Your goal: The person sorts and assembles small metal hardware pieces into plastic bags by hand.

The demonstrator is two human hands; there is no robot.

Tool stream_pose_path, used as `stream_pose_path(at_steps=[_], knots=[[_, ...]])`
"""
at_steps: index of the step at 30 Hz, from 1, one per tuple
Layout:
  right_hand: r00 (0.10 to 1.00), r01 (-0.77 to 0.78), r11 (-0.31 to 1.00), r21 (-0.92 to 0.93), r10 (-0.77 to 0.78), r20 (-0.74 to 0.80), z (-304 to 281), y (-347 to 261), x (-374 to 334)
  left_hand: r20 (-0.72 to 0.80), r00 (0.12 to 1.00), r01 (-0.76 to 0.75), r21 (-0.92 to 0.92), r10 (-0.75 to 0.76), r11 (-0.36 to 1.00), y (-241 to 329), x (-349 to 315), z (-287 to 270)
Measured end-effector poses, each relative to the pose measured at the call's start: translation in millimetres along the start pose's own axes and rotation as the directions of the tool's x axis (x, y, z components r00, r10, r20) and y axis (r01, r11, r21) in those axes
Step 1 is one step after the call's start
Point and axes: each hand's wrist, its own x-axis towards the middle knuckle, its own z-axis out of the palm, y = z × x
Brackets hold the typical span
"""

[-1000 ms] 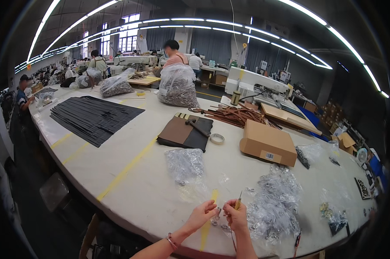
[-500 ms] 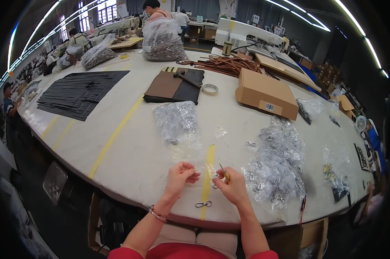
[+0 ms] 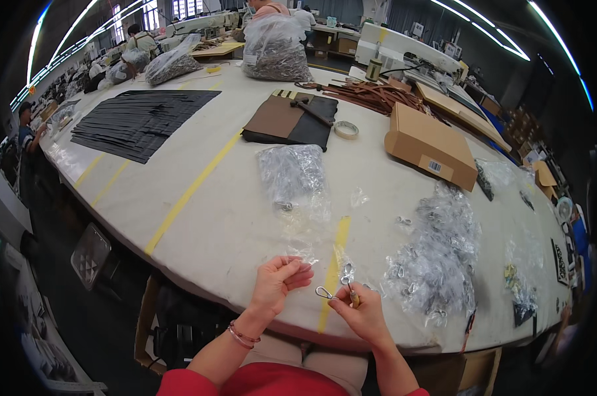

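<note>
At the near edge of the big white table, my right hand pinches a small silver metal clasp together with a thin tool with a brownish handle. My left hand is just left of it, fingers curled around a tiny clear plastic bag. A second clasp in clear wrap lies just above my right hand. A heap of metal clasps in clear bags lies to the right. A clear bag of metal parts lies straight ahead.
A cardboard box, a roll of tape, brown and black leather pieces, black strips, brown straps and large filled plastic bags lie farther back. Yellow tape lines cross the table. Other people work at the far left.
My head has tipped down and closer to the table edge. My hands have come apart a little; the right now holds the clasp out, and the left has closed on the small bag.
</note>
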Motion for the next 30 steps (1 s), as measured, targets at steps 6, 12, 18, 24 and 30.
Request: stream_pose_path(at_steps=[6,12,18,24,30], knots=[[0.972,0.225,0.960,-0.168,-0.233,-0.034,6.9,3.7,-0.6,-0.057,0.998,0.004,-0.110,-0.011,0.994,-2.3,-0.2,4.5],[0.950,0.279,0.941,-0.189,-0.299,-0.087,10.1,3.7,0.1,0.008,1.000,-0.005,-0.125,0.006,0.992,-11.9,6.0,1.1],[0.966,0.219,0.948,-0.231,-0.244,-0.089,11.8,0.0,8.5,0.089,0.994,0.070,-0.137,-0.058,0.988,-5.5,-4.8,15.5],[0.941,0.291,0.888,-0.355,-0.332,-0.060,12.3,6.6,3.0,0.017,0.997,0.071,-0.174,-0.069,0.982,-9.9,-3.9,8.7],[0.994,0.001,0.993,0.117,0.012,-0.111,2.4,4.2,0.7,0.044,0.998,-0.033,-0.139,0.039,0.990,-5.5,8.5,3.7]])
